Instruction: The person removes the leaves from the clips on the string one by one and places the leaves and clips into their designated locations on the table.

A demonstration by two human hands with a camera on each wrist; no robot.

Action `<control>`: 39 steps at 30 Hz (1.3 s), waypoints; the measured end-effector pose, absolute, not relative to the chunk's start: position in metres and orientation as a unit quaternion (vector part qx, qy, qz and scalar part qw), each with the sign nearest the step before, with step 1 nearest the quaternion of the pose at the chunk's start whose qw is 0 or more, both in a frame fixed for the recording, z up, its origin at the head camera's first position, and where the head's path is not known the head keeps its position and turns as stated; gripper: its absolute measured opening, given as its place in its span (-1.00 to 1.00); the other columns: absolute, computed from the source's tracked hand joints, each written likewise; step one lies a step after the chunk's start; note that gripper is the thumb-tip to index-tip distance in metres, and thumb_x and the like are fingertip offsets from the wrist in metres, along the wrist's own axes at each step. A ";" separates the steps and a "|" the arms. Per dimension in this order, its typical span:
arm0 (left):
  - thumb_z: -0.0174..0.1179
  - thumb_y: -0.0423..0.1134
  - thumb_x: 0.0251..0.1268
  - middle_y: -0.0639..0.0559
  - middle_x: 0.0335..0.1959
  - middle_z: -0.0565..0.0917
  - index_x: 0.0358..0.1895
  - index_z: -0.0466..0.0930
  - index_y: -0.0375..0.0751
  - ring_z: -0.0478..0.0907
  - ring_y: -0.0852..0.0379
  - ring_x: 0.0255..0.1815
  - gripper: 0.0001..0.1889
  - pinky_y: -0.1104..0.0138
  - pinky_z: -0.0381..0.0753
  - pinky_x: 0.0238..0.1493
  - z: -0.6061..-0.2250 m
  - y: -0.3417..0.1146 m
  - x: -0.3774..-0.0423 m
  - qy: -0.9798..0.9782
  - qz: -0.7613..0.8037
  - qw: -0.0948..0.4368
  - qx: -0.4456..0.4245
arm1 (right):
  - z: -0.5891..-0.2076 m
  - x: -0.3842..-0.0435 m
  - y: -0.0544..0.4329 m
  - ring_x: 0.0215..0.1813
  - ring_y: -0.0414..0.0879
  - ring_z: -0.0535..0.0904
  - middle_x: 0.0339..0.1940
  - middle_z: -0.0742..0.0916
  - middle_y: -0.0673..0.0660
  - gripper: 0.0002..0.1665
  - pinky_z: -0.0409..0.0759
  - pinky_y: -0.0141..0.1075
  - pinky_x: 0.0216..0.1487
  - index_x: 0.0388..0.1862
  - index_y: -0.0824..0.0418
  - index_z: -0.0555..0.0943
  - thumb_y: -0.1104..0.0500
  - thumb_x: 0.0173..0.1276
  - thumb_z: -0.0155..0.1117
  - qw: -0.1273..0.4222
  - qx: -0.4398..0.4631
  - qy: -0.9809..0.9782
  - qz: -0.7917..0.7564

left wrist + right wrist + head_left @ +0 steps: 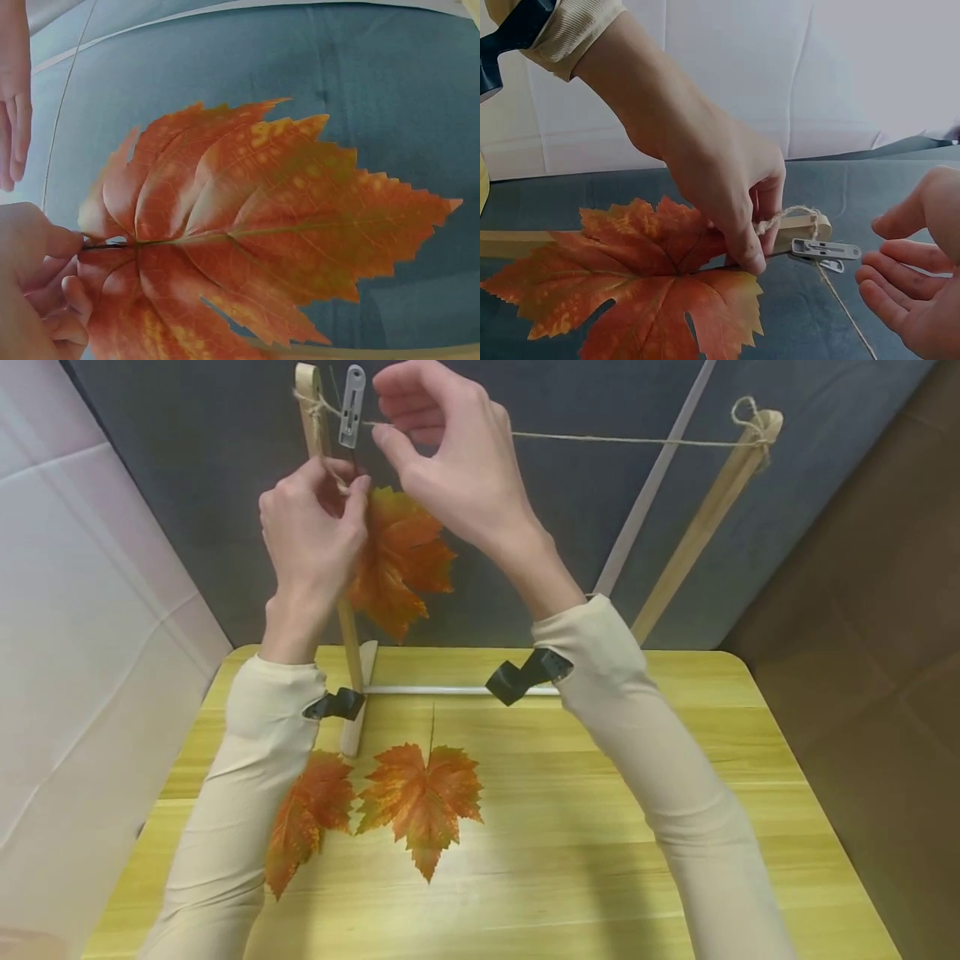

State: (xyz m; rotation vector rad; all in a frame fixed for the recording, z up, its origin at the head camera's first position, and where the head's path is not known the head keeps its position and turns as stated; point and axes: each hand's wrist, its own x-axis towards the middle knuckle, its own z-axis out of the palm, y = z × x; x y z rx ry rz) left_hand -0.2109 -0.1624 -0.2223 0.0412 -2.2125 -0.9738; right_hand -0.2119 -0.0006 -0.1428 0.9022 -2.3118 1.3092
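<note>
My left hand (311,531) pinches the thin stem of an orange-red artificial maple leaf (405,560) beside the left wooden post. Leaf blade spreads below and to the right of the fingers; the left wrist view shows its veins (247,229). A grey clothespin (352,406) sits on the twine (600,440) close to the post's top, above the left hand. In the right wrist view the clothespin (825,250) lies beside the twine knot, near the stem's end. My right hand (465,460) is just right of it, fingers loosely bent and apart from the clothespin.
Twine runs from the left post (348,635) to the right post (705,527), tied at both tops. A white rod (427,690) crosses low between them. Two more maple leaves, one in the middle (423,793) and one by the left sleeve (311,814), lie on the wooden table (562,827).
</note>
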 end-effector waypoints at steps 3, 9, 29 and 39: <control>0.14 -0.03 0.48 -0.13 -0.34 0.73 -0.04 0.76 -0.20 0.30 0.45 -0.51 -0.66 0.49 0.25 -0.36 -0.222 -0.161 -0.211 -0.852 -0.379 0.360 0.015 | -0.141 -0.214 -0.006 0.18 -0.23 0.64 0.16 0.72 0.11 -0.58 0.46 -0.62 0.21 0.23 0.28 0.58 0.24 0.42 0.30 0.155 0.312 -0.815 0.464; 0.17 -0.07 0.46 0.15 -0.52 0.54 -0.09 0.76 -0.23 0.27 0.46 -0.57 -0.69 0.47 0.24 -0.44 -0.220 -0.158 -0.211 -0.841 -0.387 0.378 0.004 | -0.138 -0.219 -0.014 0.26 -0.23 0.61 0.28 0.68 0.09 -0.51 0.43 -0.63 0.25 0.31 0.27 0.54 0.20 0.43 0.29 0.161 0.310 -0.825 0.444; 0.19 -0.16 0.45 -0.17 -0.29 0.80 -0.12 0.76 -0.28 0.32 0.45 -0.53 -0.74 0.51 0.27 -0.37 -0.217 -0.151 -0.209 -0.817 -0.421 0.393 -0.013 | -0.136 -0.229 -0.021 0.28 -0.19 0.60 0.28 0.64 0.10 -0.43 0.44 -0.60 0.25 0.39 0.24 0.42 0.14 0.48 0.26 0.192 0.265 -0.839 0.436; 0.18 -0.14 0.48 -0.11 -0.17 0.82 -0.07 0.76 -0.26 0.40 0.44 -0.48 -0.73 0.53 0.35 -0.32 -0.219 -0.152 -0.207 -0.821 -0.430 0.375 -0.016 | -0.137 -0.229 -0.021 0.23 -0.20 0.65 0.27 0.67 0.09 -0.51 0.49 -0.58 0.22 0.36 0.24 0.46 0.16 0.51 0.22 0.172 0.258 -0.835 0.454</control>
